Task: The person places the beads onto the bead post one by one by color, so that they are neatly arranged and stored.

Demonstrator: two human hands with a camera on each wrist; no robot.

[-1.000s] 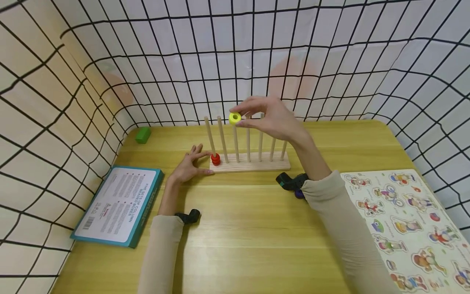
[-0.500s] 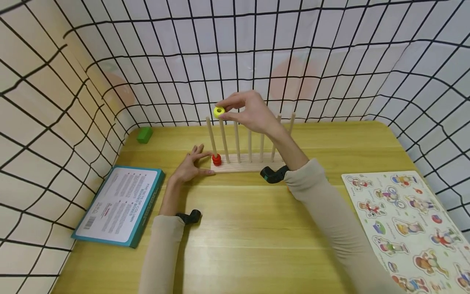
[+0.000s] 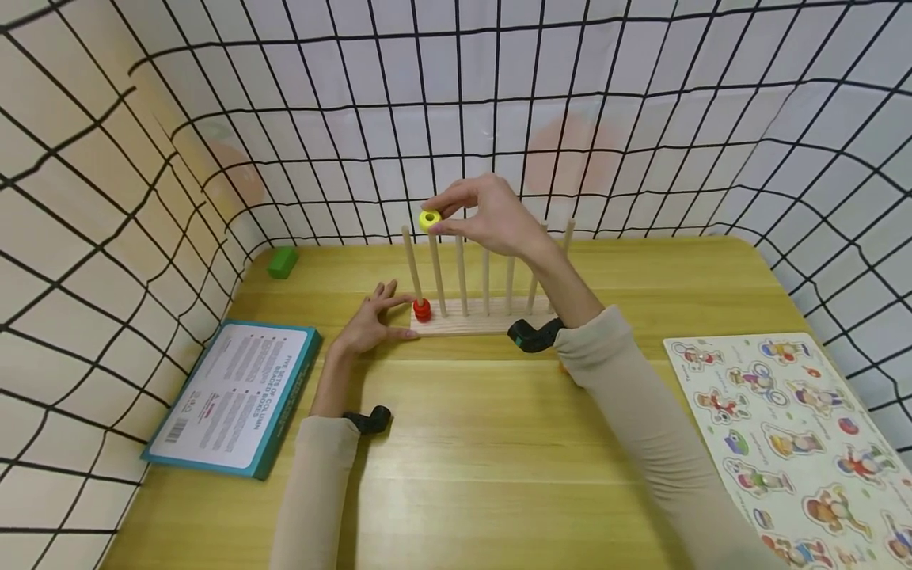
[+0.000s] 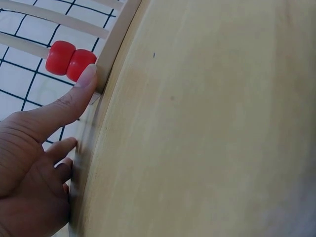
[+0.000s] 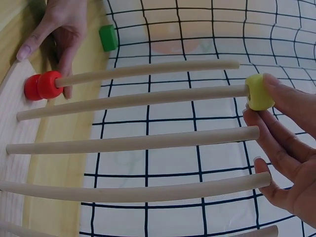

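Observation:
A wooden peg stand (image 3: pixel 470 323) with a row of upright pegs stands toward the back of the table. Two red beads (image 4: pixel 69 61) sit at the foot of its leftmost peg. At the stand's left end, my left hand (image 3: pixel 365 324) holds the base, thumb at the front corner and index finger at the back. My right hand (image 3: pixel 499 218) pinches a yellow bead (image 5: pixel 260 93) between thumb and fingers. In the right wrist view the bead's hole side meets the tip of the second peg (image 5: pixel 148 101) from the left.
A green block (image 3: pixel 283 262) lies at the back left. A teal-edged box (image 3: pixel 231 396) is on the left, and a picture board (image 3: pixel 777 419) on the right. Black netting (image 3: pixel 456 103) encloses the back and sides. Something orange (image 3: pixel 564 368) shows beside the right sleeve.
My right hand has carried the yellow bead left, from over the third peg to the second peg's tip, with a slight dip in the last half second. My left hand stays put.

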